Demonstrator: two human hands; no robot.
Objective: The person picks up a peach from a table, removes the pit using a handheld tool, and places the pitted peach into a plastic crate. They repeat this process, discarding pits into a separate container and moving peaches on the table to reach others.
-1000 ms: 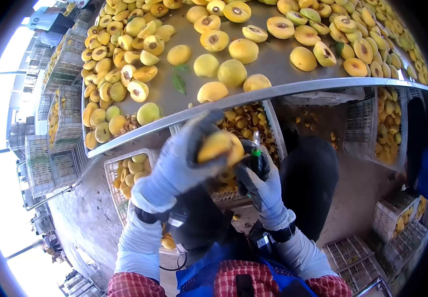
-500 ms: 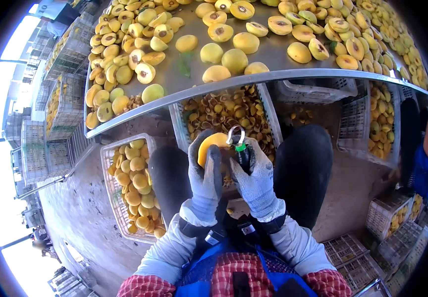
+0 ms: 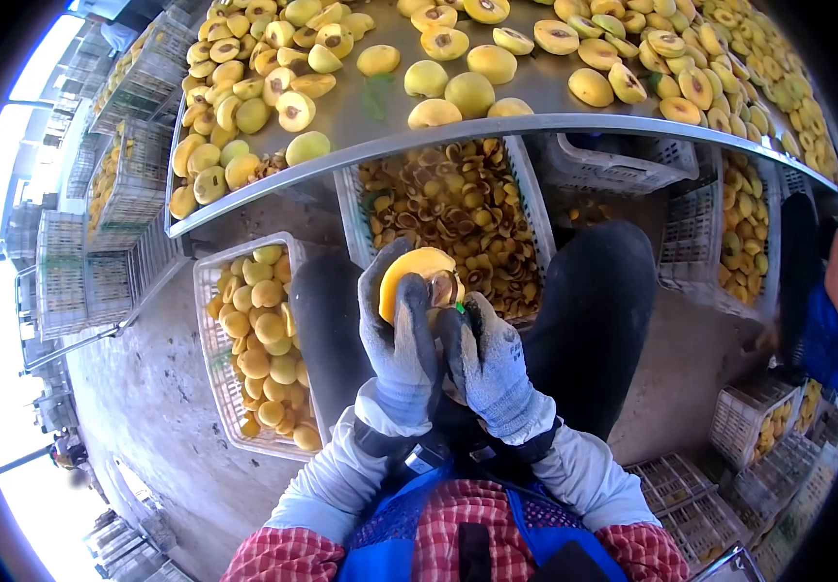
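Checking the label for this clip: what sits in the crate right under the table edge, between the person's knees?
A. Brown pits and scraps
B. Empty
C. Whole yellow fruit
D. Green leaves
A: the crate under the table holds brown pits and scraps, while the whole fruit fills the side crate beside the left hand.

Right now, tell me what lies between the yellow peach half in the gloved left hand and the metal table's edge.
In the head view, the white plastic crate of pits and scraps lies between peach half, held by left hand, and table edge.
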